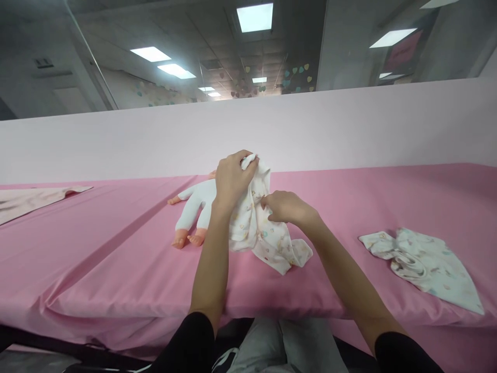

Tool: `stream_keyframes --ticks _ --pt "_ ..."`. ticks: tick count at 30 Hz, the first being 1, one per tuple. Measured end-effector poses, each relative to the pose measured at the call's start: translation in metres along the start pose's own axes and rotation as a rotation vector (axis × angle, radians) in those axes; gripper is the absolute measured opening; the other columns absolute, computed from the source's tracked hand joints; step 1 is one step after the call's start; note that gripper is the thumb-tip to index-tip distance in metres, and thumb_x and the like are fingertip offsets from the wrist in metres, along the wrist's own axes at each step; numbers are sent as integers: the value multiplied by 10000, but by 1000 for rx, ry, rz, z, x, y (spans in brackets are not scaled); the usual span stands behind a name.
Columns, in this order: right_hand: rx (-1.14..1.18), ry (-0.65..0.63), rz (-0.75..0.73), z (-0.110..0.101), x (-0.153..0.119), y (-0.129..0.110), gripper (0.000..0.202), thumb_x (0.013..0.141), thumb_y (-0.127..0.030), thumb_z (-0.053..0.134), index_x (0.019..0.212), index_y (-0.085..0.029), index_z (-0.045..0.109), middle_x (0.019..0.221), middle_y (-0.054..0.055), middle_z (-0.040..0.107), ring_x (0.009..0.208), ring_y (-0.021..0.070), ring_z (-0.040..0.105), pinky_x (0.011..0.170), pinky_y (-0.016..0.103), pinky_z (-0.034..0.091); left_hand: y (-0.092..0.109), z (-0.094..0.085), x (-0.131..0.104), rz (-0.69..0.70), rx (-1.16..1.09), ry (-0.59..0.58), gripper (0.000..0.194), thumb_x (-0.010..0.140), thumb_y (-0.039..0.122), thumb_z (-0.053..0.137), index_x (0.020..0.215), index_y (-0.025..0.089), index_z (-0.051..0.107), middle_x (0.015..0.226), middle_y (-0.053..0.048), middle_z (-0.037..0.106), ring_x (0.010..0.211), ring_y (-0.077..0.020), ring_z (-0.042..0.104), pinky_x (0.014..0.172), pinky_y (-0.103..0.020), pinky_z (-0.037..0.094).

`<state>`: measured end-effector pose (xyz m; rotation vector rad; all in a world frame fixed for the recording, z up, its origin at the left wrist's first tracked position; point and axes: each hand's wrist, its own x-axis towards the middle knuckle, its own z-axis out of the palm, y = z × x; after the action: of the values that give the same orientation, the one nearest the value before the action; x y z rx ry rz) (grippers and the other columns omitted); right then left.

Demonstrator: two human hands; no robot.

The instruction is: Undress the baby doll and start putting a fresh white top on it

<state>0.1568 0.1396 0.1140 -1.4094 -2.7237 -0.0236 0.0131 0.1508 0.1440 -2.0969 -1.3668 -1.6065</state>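
A white baby garment (267, 233) with a small coloured print hangs and lies bunched in front of me. Near its upper edge, my left hand (235, 176) is closed on the cloth and lifts it a little. My right hand (289, 206) is bent against the garment's front, with fingers pinching at the fabric near its middle. Just left of the garment lies a baby doll (196, 202) in a white suit, its feet and one hand showing. My left hand and the cloth hide the rest of the doll.
Pink cloth (128, 248) covers the table. Another printed garment (430, 267) lies folded at the right, and a pale pink cloth (34, 199) at the far left. Behind the table stands a low white wall (116, 145) with glass (186, 52) above it.
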Motion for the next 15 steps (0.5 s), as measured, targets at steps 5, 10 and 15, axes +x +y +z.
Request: stream_keyframes --ticks 5,10,15 --pt "157 118 -93 -10 -6 24 77 680 -235 604 733 -178 601 699 32 582 650 147 523 523 240 308 -15 -8 4 -38 33 56 201 804 326 488 791 207 650 721 -23 632 680 -162 533 634 -258 346" --pt "534 371 -168 -25 -24 48 82 700 -255 548 676 -177 541 700 0 547 654 125 514 572 237 362 -28 -22 7 -51 -37 60 216 809 253 439 845 197 645 762 -19 632 729 -156 537 692 -253 368" --pt "706 739 -65 -29 -30 57 30 736 -222 487 753 -197 492 659 -1 501 605 128 502 539 249 382 -16 -18 5 10 -174 -72 291 763 131 373 868 200 634 838 -13 637 775 -150 543 724 -252 399"
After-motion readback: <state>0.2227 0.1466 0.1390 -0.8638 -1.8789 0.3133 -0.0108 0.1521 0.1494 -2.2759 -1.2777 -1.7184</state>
